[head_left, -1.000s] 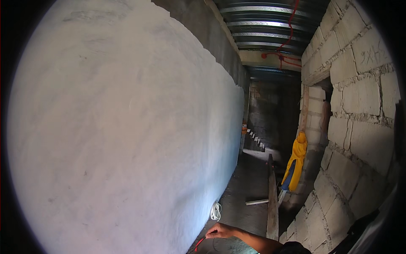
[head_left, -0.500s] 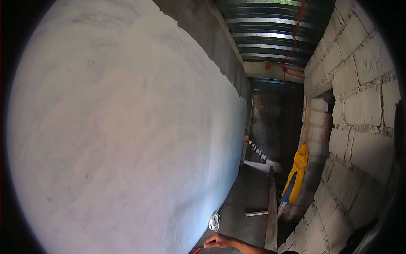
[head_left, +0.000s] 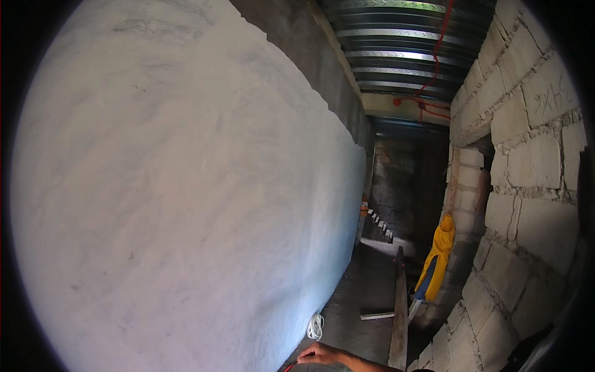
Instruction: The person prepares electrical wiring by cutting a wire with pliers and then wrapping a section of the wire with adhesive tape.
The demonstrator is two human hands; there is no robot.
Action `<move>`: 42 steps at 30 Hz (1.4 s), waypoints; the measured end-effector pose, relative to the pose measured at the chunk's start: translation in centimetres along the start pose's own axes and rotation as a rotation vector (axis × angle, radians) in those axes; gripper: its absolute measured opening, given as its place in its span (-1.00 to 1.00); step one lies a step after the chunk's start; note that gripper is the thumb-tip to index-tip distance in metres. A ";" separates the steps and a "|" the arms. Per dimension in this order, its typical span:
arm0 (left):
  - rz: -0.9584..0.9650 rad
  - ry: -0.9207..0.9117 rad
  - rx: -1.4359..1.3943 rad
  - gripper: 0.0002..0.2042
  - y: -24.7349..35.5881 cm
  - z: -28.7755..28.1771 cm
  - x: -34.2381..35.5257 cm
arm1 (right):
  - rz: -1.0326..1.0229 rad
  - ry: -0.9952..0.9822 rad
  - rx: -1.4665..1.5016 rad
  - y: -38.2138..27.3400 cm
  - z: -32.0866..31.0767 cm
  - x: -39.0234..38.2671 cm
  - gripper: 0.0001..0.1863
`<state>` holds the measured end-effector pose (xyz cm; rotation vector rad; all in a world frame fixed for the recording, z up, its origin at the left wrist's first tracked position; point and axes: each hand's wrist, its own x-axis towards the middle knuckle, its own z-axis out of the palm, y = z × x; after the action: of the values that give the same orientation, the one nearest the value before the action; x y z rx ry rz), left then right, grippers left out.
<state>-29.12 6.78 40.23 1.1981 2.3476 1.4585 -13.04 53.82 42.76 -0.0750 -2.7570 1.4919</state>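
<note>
My right hand (head_left: 314, 354) reaches in from the lower right, fingers pinched on a thin red-and-black item (head_left: 290, 366), perhaps a wire or tool, too small to make out. It is close to the foot of the white-plastered wall (head_left: 180, 192). Just above the hand, a coil of white cable (head_left: 315, 325) rests on the floor against that wall. My left hand is not in view.
A rough block wall (head_left: 527, 161) runs along the right, with a yellow-and-blue garment (head_left: 441, 248) hanging near its opening. A long plank (head_left: 399, 310) and a short bar (head_left: 377, 315) lie along the dark floor (head_left: 347, 297). Overhead are corrugated metal sheets (head_left: 403, 53) and red conduit.
The view has tilted up, so the scene and my right hand sit lower in the picture, with more ceiling showing. The hand keeps its pinch on the red-and-black item.
</note>
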 end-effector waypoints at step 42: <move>0.046 0.030 -0.054 -0.78 -0.2 0.4 -0.9 | 0.032 -0.009 -0.068 -0.4 0.4 -0.2 -0.60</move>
<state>-28.41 6.39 39.64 1.2335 2.2987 1.5542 -12.90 53.29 42.88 -0.1129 -2.8271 1.4088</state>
